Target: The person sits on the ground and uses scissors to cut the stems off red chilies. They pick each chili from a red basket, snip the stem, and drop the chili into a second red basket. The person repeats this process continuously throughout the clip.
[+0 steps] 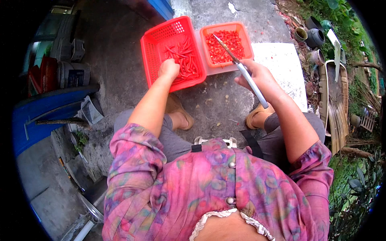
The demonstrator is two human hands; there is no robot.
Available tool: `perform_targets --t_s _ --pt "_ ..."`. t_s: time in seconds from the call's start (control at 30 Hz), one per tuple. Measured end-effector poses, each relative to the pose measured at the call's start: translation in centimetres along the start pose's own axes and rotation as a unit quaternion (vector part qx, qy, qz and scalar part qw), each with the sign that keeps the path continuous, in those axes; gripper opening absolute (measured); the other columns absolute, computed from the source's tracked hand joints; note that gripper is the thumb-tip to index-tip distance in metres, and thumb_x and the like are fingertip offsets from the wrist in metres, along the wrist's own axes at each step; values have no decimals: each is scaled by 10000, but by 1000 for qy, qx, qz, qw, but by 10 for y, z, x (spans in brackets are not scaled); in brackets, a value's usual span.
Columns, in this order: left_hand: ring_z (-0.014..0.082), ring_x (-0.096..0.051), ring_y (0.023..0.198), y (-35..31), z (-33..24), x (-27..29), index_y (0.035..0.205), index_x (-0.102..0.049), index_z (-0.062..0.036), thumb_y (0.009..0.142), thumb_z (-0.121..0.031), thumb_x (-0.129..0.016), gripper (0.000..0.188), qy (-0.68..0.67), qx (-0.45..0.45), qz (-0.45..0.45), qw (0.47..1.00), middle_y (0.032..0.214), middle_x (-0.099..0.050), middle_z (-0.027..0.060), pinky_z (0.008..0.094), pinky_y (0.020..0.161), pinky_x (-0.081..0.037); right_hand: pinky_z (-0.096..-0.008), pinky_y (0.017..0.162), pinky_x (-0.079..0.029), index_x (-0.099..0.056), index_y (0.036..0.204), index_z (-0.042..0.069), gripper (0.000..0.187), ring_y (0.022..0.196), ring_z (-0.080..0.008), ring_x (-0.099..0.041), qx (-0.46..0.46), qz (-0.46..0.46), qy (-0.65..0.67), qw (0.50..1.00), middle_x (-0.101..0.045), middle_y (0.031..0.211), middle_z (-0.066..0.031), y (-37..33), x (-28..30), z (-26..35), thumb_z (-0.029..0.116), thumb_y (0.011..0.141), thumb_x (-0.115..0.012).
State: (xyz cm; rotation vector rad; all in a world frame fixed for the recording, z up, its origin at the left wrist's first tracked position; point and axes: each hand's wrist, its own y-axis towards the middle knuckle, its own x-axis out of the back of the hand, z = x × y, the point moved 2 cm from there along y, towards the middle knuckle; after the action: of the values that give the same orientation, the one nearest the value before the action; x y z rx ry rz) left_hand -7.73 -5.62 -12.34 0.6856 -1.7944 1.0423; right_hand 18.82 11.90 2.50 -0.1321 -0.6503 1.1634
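Observation:
A red plastic basket [149,50] stands on the ground in front of me, with whole red chili peppers [188,64] lying in it. My left hand [169,69] reaches in over its left side, fingers curled down beside the peppers; what they hold, if anything, is hidden. To the right, a smaller orange basket [249,42] contains chopped red chili pieces [225,44]. My right hand [263,78] grips scissors [252,85] with pale grey handles. Their blades point up and to the left, above the chopped pieces.
A whitish slab [281,72] lies right of the orange basket. Dark pots [315,37] and a long tan trough [345,88] line the planted edge at far right. On the left are a grey bucket [74,75], a blue panel [48,120] and a small grey plastic piece [91,111].

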Motion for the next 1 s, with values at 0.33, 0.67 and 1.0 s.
perform_targets --t_s 0.33,0.67,1.0 --pt "56 -572 752 -59 -58 117 931 -629 -15 840 -3 -567 111 -458 -180 216 843 819 -626 -6 220 687 -469 -264 685 -457 -516 1179 -1 486 757 -103 -529 49 9 13 999 -569 821 -22 0 5 3 111 747 -710" --pt "34 -504 726 -107 -91 142 862 -611 -30 789 19 -629 90 -379 -281 131 872 781 -565 -54 199 676 -418 -280 825 -451 -502 1213 18 540 929 -138 -544 162 15 36 986 -583 1005 -70 -14 5 19 63 717 -713" --pt "36 -503 689 -102 -105 123 838 -611 -31 788 22 -648 83 -485 -243 154 826 759 -564 -45 202 628 -427 -357 773 -484 -509 1186 48 546 904 -292 -602 203 -100 -100 969 -598 964 -169 -21 10 16 110 687 -723"
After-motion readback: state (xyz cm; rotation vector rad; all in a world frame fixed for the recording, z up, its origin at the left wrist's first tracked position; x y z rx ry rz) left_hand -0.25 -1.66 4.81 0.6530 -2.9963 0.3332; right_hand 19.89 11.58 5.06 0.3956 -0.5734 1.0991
